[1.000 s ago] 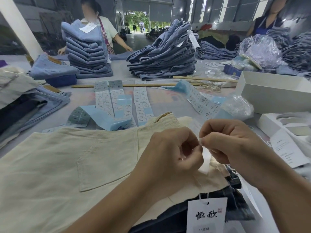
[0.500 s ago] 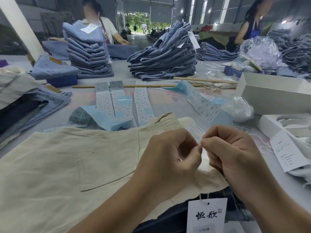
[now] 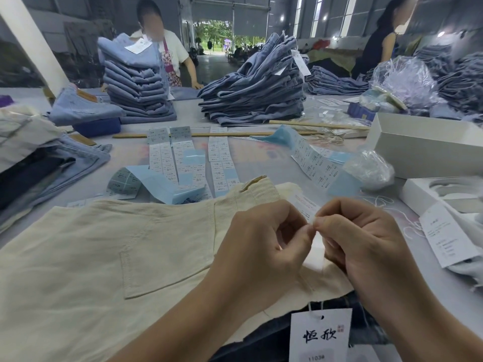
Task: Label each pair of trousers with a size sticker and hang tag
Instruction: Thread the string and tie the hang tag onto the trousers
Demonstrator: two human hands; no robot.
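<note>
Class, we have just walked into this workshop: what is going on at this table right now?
A person is labelling trousers. Both hands, the left hand and the right hand, meet fingertip to fingertip, pinching a small white hang tag over a pair of cream trousers spread on the table. Strips of size stickers lie just beyond. A dark pair underneath already carries a hang tag. Stacks of blue jeans sit farther back.
</note>
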